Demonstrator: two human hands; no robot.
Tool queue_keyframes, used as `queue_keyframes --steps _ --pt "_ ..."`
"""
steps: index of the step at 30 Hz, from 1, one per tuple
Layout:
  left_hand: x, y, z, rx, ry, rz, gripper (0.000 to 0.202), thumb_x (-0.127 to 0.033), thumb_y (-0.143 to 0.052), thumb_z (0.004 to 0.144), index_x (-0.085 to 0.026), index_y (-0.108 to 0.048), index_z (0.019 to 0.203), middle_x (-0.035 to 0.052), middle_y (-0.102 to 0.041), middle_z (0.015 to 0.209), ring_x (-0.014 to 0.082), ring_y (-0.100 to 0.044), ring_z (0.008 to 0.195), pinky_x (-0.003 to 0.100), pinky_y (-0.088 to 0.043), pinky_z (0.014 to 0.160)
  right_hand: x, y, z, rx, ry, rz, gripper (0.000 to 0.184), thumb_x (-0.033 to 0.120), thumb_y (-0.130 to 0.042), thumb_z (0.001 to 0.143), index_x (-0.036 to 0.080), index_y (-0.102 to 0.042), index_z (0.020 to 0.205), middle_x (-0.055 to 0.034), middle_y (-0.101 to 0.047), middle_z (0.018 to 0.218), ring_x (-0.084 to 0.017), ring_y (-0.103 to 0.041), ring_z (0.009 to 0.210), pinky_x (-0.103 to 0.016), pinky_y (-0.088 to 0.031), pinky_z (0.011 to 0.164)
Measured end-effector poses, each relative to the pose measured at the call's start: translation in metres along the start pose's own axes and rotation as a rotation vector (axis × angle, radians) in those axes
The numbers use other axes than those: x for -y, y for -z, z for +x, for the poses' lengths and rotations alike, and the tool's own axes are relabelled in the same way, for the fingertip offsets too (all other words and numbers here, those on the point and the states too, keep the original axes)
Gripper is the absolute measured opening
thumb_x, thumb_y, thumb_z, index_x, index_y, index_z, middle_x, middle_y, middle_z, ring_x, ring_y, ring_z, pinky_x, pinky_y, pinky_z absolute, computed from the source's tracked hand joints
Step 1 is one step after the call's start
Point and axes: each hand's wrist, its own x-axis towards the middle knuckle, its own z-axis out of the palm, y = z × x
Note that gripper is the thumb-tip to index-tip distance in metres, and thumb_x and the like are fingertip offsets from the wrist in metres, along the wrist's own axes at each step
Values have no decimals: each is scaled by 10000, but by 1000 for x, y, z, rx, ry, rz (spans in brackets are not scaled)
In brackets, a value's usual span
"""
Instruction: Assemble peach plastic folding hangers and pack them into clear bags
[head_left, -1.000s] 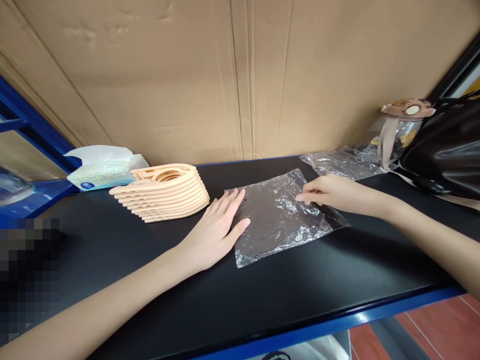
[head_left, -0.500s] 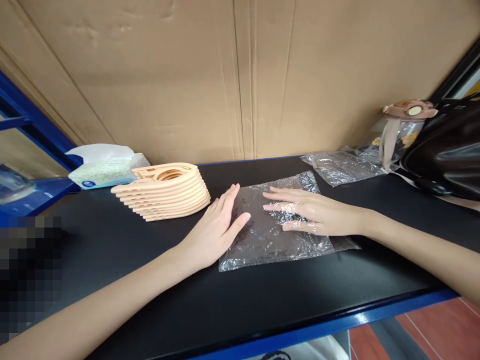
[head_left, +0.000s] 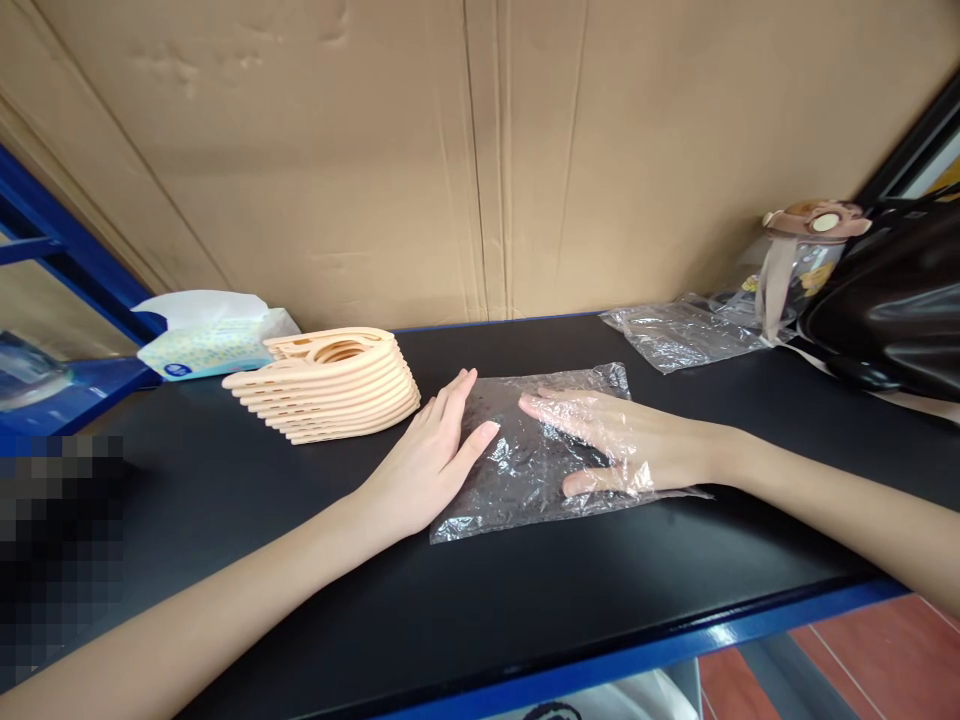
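A clear plastic bag (head_left: 517, 490) lies flat on the black tabletop (head_left: 465, 610) in front of me. My left hand (head_left: 431, 455) rests along the bag's left edge, its fingers stretched out and the thumb apart. Inside the bag from its right side is my right hand (head_left: 607, 440), with a layer of film over the fingers; the thumb is spread from them and nothing is gripped. Just left of my left hand stands a neat stack of peach-coloured plastic hangers (head_left: 337, 385), one on top of another.
A tissue pack (head_left: 214, 335) sits behind the hangers at the left. At the back right lie another clear plastic bag (head_left: 675, 335), a bottle with a brown lid (head_left: 814, 255) and a black bag (head_left: 892, 310). Cardboard (head_left: 360, 170) lines the back.
My right hand has slid in under the bag's upper film, which now covers its fingers, and those fingers have drawn closer together. The left hand has stayed nearly still.
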Motion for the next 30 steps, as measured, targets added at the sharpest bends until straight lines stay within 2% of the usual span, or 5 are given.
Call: queue_keyframes --steps 5,12,18,22,30 --pt "0 0 0 -26 5 18 680 -555 -196 963 -120 -163 1484 126 -228 1559 249 -196 1440 485 -213 1164 -1 0 0 -26 3 -28 825 604 -463 891 284 -37 1521 -33 -100 1594 -246 -135 1455 -455 -212 1173" --pt "0 -1 0 -41 -4 35 671 -538 -214 965 -106 -180 1477 131 -259 1546 244 -229 1429 459 -228 1165 2 0 0 -31 -26 -32 835 619 -469 879 304 -33 1518 -67 -9 1599 -284 -118 1453 -493 -236 1152" --pt "0 -2 0 -69 -18 50 628 -526 -229 969 -142 -207 1465 145 -276 1536 266 -253 1419 496 -242 1148 8 -1 1 -35 -108 1 859 657 -490 843 278 -118 1518 -104 0 1593 -328 -28 1451 -549 -180 1149" --pt "1 -2 0 -59 -17 59 622 -516 -231 973 -133 -208 1463 158 -270 1535 266 -247 1421 498 -241 1145 8 0 0 -22 -158 41 881 690 -509 808 314 -135 1511 -84 0 1595 -336 -22 1448 -557 -171 1149" --pt "1 -2 -1 -69 -36 120 614 -509 -232 976 -138 -200 1464 166 -262 1536 263 -241 1424 495 -242 1143 1 26 -12 101 -241 78 805 673 -502 824 273 -277 1486 -56 -122 1587 -330 -125 1445 -527 -163 1168"
